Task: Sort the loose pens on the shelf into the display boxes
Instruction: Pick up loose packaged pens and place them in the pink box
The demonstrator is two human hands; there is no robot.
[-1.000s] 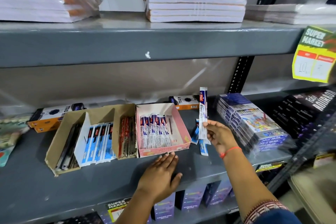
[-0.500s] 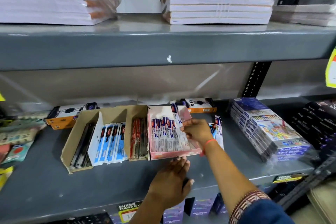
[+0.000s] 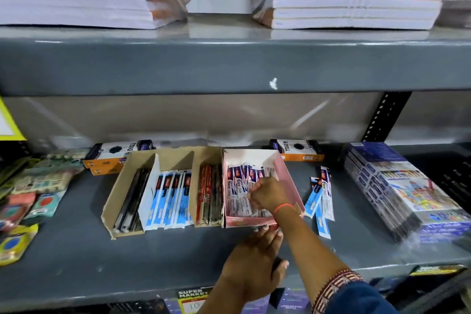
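Right hand is down inside the pink display box, fingers curled almost closed over the wrapped pens there, and it looks to be pinching one sleeve at the fingertips, though whether it grips or only presses it flat I cannot tell. Knuckles up, wrist over the near rim: a fair way to lay a pen in line with its neighbours, all packed lengthwise and label up. Just below it, the left hand lies palm down on the shelf, fingers loosely spread with nothing in them, tips touching the box's front wall, likely bracing the light card so it won't slide back. Right of the working hand, just beside the box, a few loose pens in blue and white sleeves lie scattered on the shelf, the ones left to sort. Left of it, the brown cardboard box keeps black, blue and red pens in separate compartments.
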